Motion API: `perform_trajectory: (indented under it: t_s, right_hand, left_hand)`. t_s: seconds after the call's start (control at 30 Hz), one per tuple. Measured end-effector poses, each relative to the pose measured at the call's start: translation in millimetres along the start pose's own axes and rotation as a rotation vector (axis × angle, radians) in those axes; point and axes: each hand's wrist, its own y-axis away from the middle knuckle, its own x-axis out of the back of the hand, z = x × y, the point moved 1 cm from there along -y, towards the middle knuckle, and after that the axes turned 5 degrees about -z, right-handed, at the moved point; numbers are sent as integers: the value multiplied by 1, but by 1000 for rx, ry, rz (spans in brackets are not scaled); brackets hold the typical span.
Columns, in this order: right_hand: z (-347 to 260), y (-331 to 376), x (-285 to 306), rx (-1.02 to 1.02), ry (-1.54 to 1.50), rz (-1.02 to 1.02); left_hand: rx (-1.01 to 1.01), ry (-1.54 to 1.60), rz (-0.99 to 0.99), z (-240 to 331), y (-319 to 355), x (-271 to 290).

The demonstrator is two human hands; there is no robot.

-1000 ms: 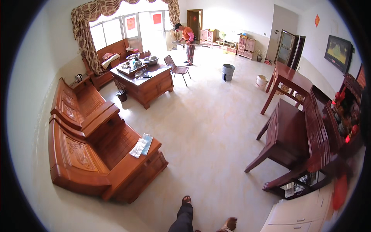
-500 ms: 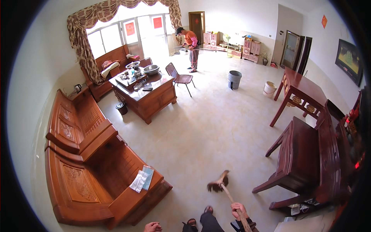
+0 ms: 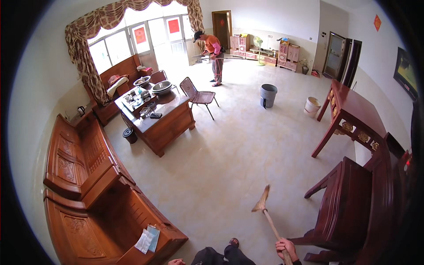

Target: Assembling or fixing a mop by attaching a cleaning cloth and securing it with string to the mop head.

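My right hand (image 3: 286,248) is wrapped round the wooden handle of a broom (image 3: 272,224) at the lower right. The broom's flared tan bristle head (image 3: 261,201) points away from me and rests at floor level, on or just over the pale floor. My left hand (image 3: 176,262) barely shows at the lower edge, left of my dark-trousered legs (image 3: 216,256). Most of it is cut off, and no object shows in it. One of my feet (image 3: 234,242), in a dark sandal, stands near the broom handle.
To the left are carved wooden benches (image 3: 79,229) with pale cloths (image 3: 148,239). Ahead stand a cluttered wooden desk (image 3: 172,128), a chair (image 3: 201,96), a grey bin (image 3: 268,95) and a white bucket (image 3: 312,106). Dark red furniture (image 3: 344,207) lines the right. Another person (image 3: 215,53) stands far off.
The broom head has swung right and slightly away from me. My right hand has shifted right with the handle, and my left hand has dropped lower. My view has tilted a little.
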Motion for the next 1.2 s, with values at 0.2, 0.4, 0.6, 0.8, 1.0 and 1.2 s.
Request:
perform_trajectory:
  t_s: [0.2,0.4,0.6,0.8,1.0,1.2]
  right_hand:
    - [-24,10,-40,-73,5,-107]
    - [-37,-55,-83,149,620,-126]
    - [-96,-185,-190,162,777,-95]
    - [-178,-379,-291,-110,-436,-52]
    - [-250,-496,-407,-114,-517,-267]
    - [-325,-566,-512,-82,-495,-347]
  left_hand:
    - [25,-241,-72,58,-59,-42]
    - [53,-250,-353,112,-155,-69]
    - [52,-410,-335,213,-259,-104]
    - [127,335,-242,352,-324,-134]
    - [4,119,-11,482,-333,-194]
    - [71,-110,105,507,-404,-226]
